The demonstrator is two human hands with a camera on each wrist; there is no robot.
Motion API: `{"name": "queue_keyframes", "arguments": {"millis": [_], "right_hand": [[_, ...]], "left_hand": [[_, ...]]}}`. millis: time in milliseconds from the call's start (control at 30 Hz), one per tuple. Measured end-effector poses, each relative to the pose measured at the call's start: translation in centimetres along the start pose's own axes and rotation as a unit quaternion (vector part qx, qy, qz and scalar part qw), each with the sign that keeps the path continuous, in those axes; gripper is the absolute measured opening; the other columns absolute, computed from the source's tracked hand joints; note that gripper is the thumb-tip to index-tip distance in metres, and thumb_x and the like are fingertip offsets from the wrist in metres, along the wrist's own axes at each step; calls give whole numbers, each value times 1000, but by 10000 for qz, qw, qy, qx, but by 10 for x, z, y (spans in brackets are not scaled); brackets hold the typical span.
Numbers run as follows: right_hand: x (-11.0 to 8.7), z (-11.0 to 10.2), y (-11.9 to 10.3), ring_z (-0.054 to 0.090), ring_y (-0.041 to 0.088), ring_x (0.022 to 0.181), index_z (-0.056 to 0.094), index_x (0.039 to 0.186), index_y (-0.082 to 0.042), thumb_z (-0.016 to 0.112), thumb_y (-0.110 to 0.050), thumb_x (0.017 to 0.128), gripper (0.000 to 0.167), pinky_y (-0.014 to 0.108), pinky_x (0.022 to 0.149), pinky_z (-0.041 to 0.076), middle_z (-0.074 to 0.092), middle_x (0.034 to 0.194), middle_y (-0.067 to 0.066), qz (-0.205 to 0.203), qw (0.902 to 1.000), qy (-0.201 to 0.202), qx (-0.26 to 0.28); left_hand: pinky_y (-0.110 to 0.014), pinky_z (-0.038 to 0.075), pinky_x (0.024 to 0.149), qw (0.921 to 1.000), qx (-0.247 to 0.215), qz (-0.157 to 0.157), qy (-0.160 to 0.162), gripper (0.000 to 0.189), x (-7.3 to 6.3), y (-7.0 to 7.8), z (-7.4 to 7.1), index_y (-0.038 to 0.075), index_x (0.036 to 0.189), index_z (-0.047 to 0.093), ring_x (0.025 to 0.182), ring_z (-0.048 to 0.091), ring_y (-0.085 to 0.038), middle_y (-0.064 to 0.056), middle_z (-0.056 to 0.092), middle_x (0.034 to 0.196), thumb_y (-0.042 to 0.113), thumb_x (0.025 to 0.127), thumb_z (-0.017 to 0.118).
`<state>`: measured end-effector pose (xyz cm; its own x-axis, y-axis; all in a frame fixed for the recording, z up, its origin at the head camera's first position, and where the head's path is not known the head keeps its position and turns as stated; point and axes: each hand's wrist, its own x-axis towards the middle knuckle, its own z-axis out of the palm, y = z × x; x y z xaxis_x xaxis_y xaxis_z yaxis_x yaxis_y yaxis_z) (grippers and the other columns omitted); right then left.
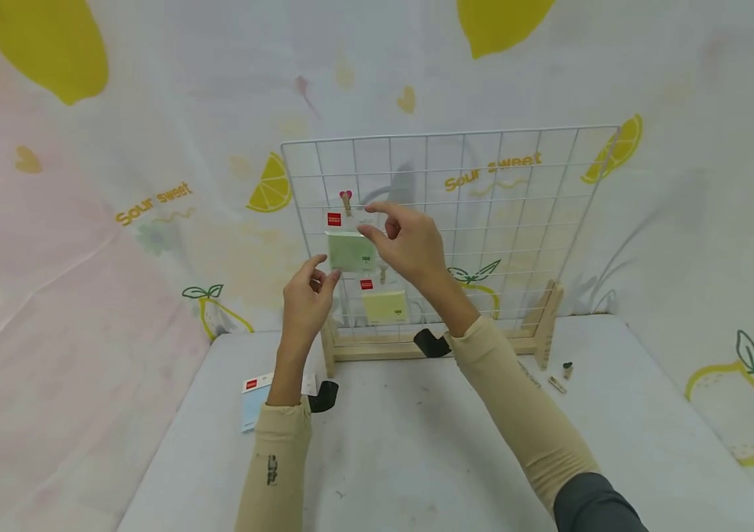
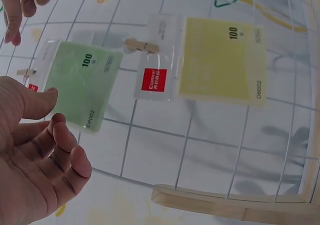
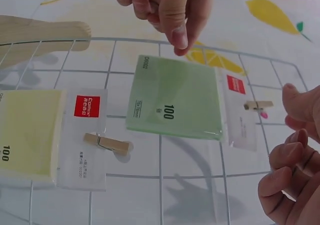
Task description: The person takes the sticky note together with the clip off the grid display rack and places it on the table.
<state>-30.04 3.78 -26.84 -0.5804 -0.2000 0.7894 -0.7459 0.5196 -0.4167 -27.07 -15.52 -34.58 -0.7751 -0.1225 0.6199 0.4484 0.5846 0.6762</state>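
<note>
A green sticky-note pack (image 1: pixel 350 253) in a clear sleeve hangs on the white wire grid (image 1: pixel 483 222), held by a small wooden clothespin (image 1: pixel 346 204) with a pink heart. My left hand (image 1: pixel 307 299) is at the pack's lower left, thumb and fingers apart with nothing between them. To the right of the clothespin is my right hand (image 1: pixel 413 240), its thumb and index finger spread in a curve around bare air. Lower on the grid hangs a yellow sticky-note pack (image 2: pixel 222 60), its sleeve pinned by a plain wooden clothespin (image 3: pixel 106 143).
Wooden feet (image 1: pixel 548 325) support the grid on the white table (image 1: pixel 390 458). A blue pack (image 1: pixel 253 406) lies at the left, partly behind my left forearm. Two small clothespins (image 1: pixel 557 385) lie to the right. Behind the grid hangs a lemon-print cloth (image 1: pixel 204 111).
</note>
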Motion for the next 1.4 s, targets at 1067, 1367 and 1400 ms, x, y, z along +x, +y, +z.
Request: {"name": "queue_keyframes", "arguments": {"millis": [1067, 1367, 1400], "right_hand": [[48, 18, -16, 46, 16, 59, 62, 131, -21, 58, -31, 100, 33, 27, 47, 31, 55, 71, 0, 570, 9840, -1271, -1106], [51, 20, -22, 48, 16, 64, 66, 117, -18, 56, -25, 100, 21, 27, 49, 33, 56, 79, 1, 533, 9838, -1174, -1247], [51, 20, -22, 47, 16, 63, 66, 116, -18, 56, -24, 100, 20, 26, 48, 32, 55, 78, 1, 546, 9841, -1166, -1223]], "left_hand": [[-29, 44, 66, 9955, -525, -763, -182, 32, 20, -1, 10, -4, 124, 60, 74, 58, -26, -17, 63, 86, 14, 98, 62], [-28, 40, 60, 9937, -739, -836, -60, 16, 21, -2, 11, 0, 106, 62, 69, 51, -18, -10, 58, 81, 13, 96, 64], [-28, 40, 60, 9933, -787, -840, -61, 16, 21, -1, 11, 0, 107, 62, 69, 51, -18, -10, 57, 81, 13, 96, 64]]}}
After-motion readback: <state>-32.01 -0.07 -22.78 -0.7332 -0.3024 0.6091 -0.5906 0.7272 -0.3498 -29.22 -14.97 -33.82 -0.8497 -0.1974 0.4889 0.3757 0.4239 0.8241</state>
